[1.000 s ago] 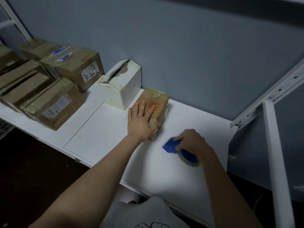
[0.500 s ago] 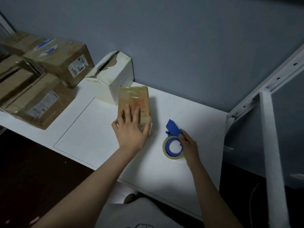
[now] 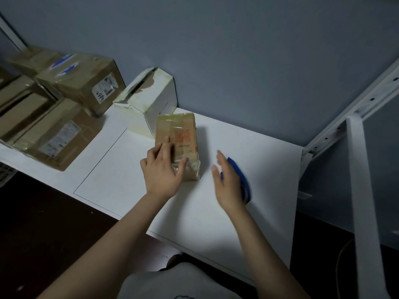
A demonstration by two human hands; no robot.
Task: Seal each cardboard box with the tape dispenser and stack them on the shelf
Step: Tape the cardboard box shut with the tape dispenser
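Risk: right grip (image 3: pixel 226 182) spread, empty, blurred; may sweep tape dispenser (image 3: pixel 239 175) lying just beside it on surface (image 3: pixel 216 223). Left grip (image 3: pixel 164 171) only presses flat on near end of small box (image 3: pixel 181 137), no clamp, so box may skid into white box (image 3: pixel 151 104) just behind. Brown boxes (image 3: pixel 71 134) well left.

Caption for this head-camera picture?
Left hand rests on small taped box; open right hand beside blue tape dispenser.
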